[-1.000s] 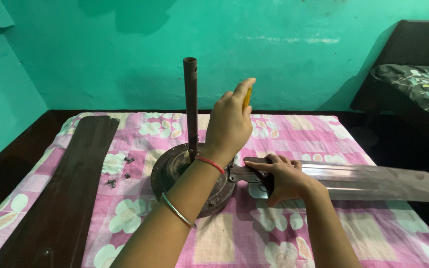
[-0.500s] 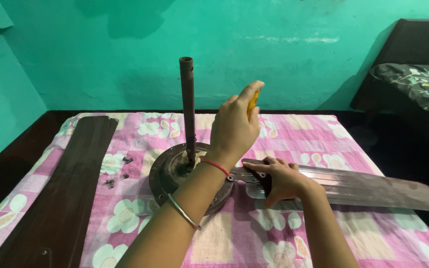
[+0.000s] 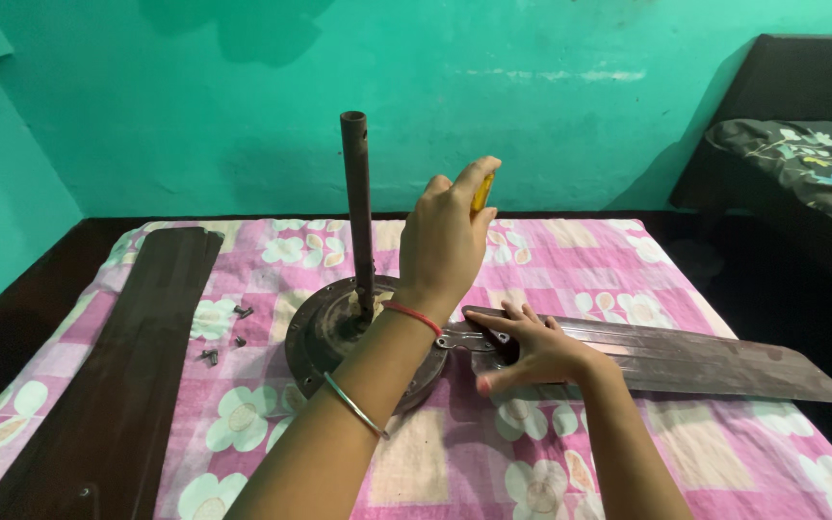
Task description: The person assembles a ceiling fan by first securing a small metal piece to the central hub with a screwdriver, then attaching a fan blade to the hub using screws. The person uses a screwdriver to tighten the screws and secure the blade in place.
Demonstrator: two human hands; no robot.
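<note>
Left hand [image 3: 450, 236] grip closed round yellow-handled screwdriver [image 3: 481, 194], upright over round dark metal fan motor [image 3: 334, 337] on pink floral bedsheet [image 3: 570, 279]. Right hand [image 3: 522, 349] flat, fingers spread, pressing long brown metal fan blade [image 3: 705, 361] w/ its end at motor rim.

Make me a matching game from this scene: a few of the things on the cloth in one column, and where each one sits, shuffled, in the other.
Things:
1. loose screws
2. fan motor
3. detached fan blades
4. right hand

Places:
A. far left of the flowered cloth
B. pressing flat on the blade joined to the motor
C. middle of the cloth, rod standing upright
D. between the motor and the detached blades

Pairs: 1-D, 2-C, 3-A, 4-B
</note>
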